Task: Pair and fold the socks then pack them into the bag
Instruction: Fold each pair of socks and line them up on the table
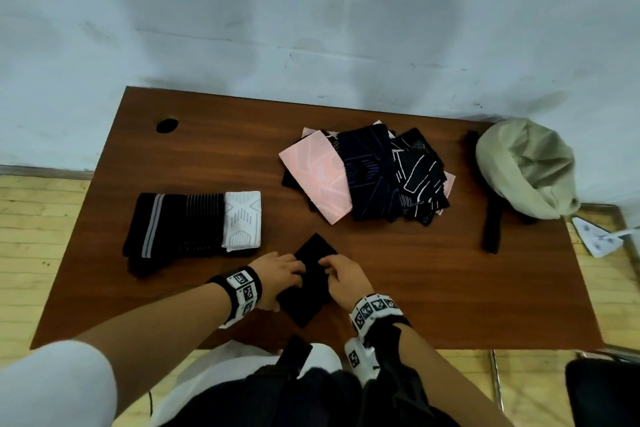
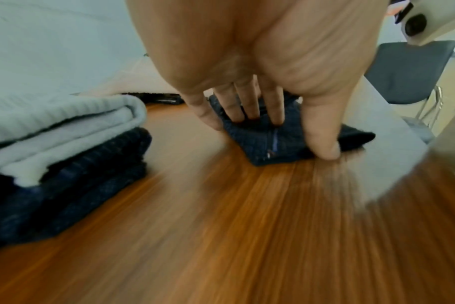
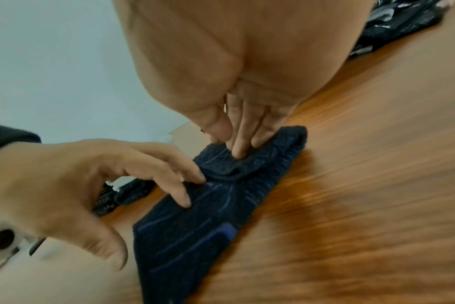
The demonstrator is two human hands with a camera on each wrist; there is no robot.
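Both our hands, left hand [image 1: 277, 276] and right hand [image 1: 343, 279], press flat-fingered on the dark sock pair [image 1: 310, 282]
Lifting unevenly could spring the fold open toward twelve o'clock

Office-like room: wooden desk [image 1: 398, 288] with cable hole [image 1: 167, 125].

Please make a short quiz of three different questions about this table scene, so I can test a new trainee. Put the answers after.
1. True or false: the beige bag already holds the folded socks.
2. Multiple choice: where does the unsorted sock pile lie? A) on the floor; B) at the middle of the table, left of the bag; C) inside the bag.
3. Short answer: what do the left hand and the right hand work on?

Key
1. False: the stack lies on the table's left part, apart from the bag.
2. B.
3. One dark sock, pressed on the table under the fingers of both hands.
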